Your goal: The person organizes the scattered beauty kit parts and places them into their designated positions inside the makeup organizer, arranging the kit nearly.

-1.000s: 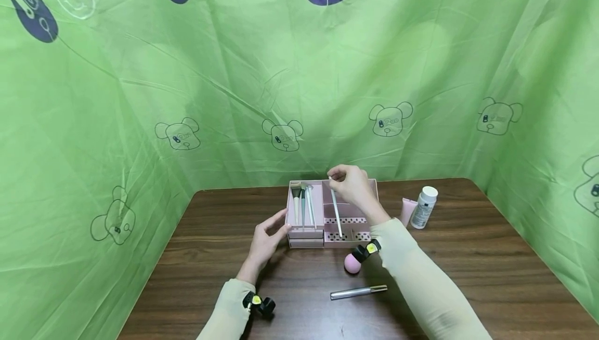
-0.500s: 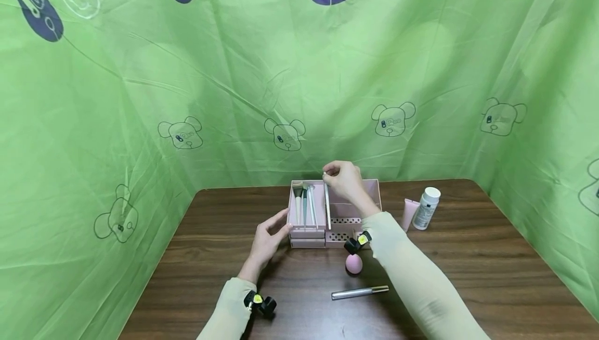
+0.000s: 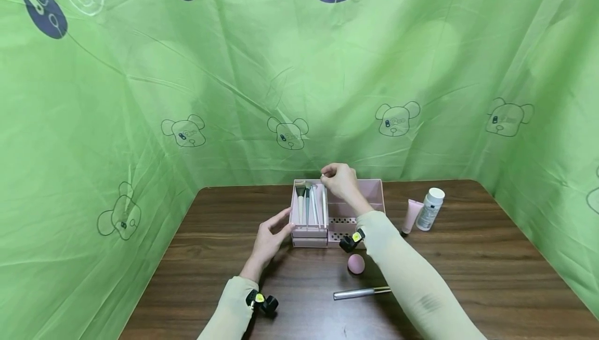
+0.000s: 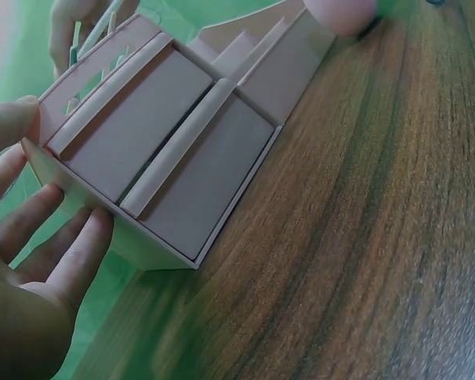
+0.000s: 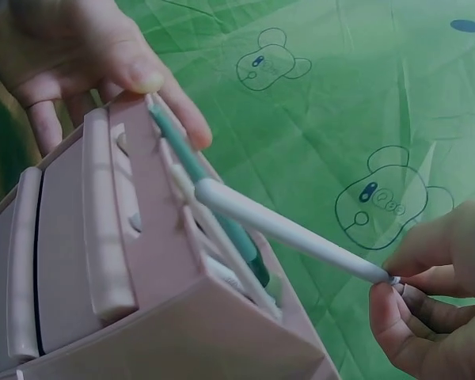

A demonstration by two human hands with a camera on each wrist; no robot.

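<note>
A pink makeup organizer point(image 3: 310, 243) with two front drawers stands on the table; several makeup brushes point(image 3: 307, 207) lie in its upper left compartment. My left hand point(image 3: 268, 241) rests at the organizer's front left corner, thumb on the top edge and fairly straight fingers against the side wall. Between right thumb and fingertips, my right hand point(image 3: 341, 181) pinches one end of a slim white stick point(image 5: 293, 232), which looks like a brush handle. Its rounded free end points toward the front, over the brush compartment. The pinched tip is mostly hidden by the fingers.
A pink makeup sponge point(image 3: 356, 264) and a silver tube point(image 3: 357, 293) lie in front of the organizer, the tube partly behind the right sleeve. To the right stand a pink squeeze tube point(image 3: 412, 215) and a white bottle point(image 3: 430, 210). Green cloth point(image 3: 262, 69) hangs behind the table.
My right hand has carried the white stick leftward, from above the organizer's right section to above the brush compartment. The left hand has stayed at the corner; the head view has shifted slightly.
</note>
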